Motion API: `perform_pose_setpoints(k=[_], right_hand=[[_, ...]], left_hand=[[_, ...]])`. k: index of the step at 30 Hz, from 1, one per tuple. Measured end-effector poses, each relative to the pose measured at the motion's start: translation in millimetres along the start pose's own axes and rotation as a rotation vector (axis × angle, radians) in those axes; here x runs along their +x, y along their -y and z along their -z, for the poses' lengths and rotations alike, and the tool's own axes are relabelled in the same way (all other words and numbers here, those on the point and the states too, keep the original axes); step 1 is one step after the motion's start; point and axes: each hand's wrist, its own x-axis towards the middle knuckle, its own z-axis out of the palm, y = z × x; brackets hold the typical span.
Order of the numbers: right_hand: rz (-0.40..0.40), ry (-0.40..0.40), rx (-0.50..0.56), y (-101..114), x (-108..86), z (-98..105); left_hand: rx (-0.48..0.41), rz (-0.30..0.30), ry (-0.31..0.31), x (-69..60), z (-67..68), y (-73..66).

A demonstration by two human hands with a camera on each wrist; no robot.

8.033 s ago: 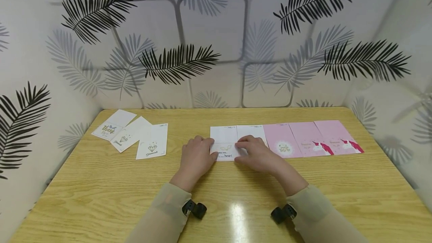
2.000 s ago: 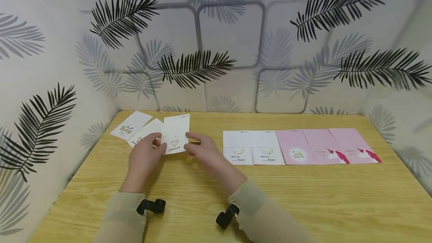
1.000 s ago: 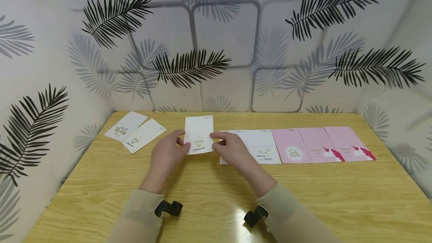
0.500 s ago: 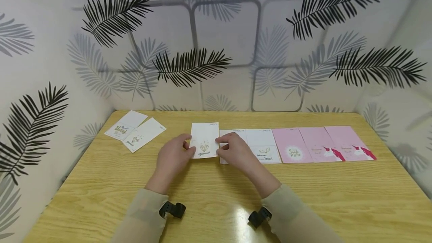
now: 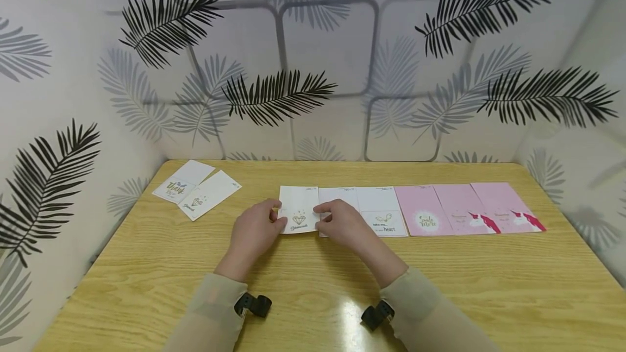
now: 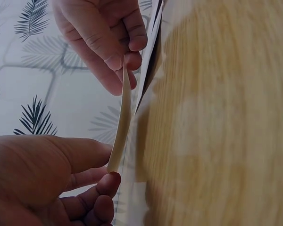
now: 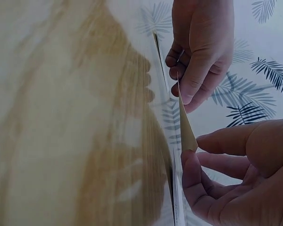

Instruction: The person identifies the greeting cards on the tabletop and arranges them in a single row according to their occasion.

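A white card with a gold diamond and lettering (image 5: 299, 205) is pinched at its side edges between my two hands. My left hand (image 5: 254, 230) holds its left edge with thumb and fingers, and my right hand (image 5: 344, 224) has the right edge. In the left wrist view the card (image 6: 120, 132) is seen edge-on, slightly bowed and lifted just off the table. The right wrist view also shows the card (image 7: 185, 127) standing clear of the surface. Beside it lies a white card (image 5: 337, 194), its lower part mostly covered by my right hand.
Rightward the row continues with a white heart card (image 5: 375, 198), a pink "Smile More" card (image 5: 415, 200) and two pink unicorn cards (image 5: 455, 200). On the left, another diamond card (image 5: 215, 192) overlaps a thank-you card (image 5: 193, 171). A patterned wall (image 5: 323, 124) backs the wooden table (image 5: 303, 287).
Both hands have carried the diamond card from the left group rightward, then lowered it to the left end of the row. Earlier they were at a heart card, which now lies in the row.
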Motion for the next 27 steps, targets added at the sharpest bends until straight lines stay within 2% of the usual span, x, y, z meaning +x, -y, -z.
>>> perform_pose_setpoints(k=[9,27], right_hand=[[0.032,0.019,-0.044,0.7,-2.5,0.2],[0.025,0.037,-0.045,3.2,-4.0,0.6]], left_hand=[[0.012,0.004,0.009,0.3,-2.5,2.8],[0.035,0.003,0.018,-0.7,-5.4,5.4]])
